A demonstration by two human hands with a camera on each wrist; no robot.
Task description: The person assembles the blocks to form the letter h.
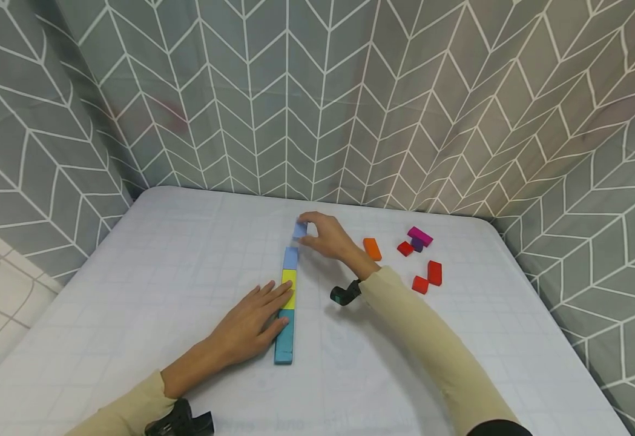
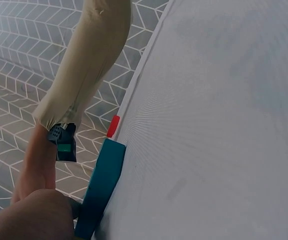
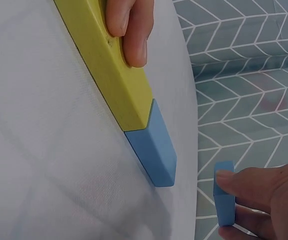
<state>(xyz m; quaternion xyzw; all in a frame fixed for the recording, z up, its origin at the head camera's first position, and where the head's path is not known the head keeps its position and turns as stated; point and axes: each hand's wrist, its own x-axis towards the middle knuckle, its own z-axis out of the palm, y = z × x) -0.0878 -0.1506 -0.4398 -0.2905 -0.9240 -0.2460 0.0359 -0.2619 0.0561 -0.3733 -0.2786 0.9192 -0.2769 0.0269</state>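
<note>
A row of blocks runs away from me on the table: a long teal block [image 1: 284, 350] nearest, a yellow block [image 1: 289, 277] in the middle and a light blue block [image 1: 290, 258] at the far end. My left hand [image 1: 249, 321] rests on the row, its extended fingers on the yellow block and its thumb by the teal one. Beyond the far end, my right hand [image 1: 325, 236] pinches a second light blue block [image 3: 225, 207] between thumb and fingers. A gap shows between that block and the row in the right wrist view.
Loose blocks lie to the right: an orange block [image 1: 372, 249], a magenta block [image 1: 420, 236] beside a dark purple block [image 1: 417, 244], and red blocks [image 1: 434, 273]. A patterned curtain [image 1: 317, 109] hangs behind the white-covered table [image 1: 186, 254].
</note>
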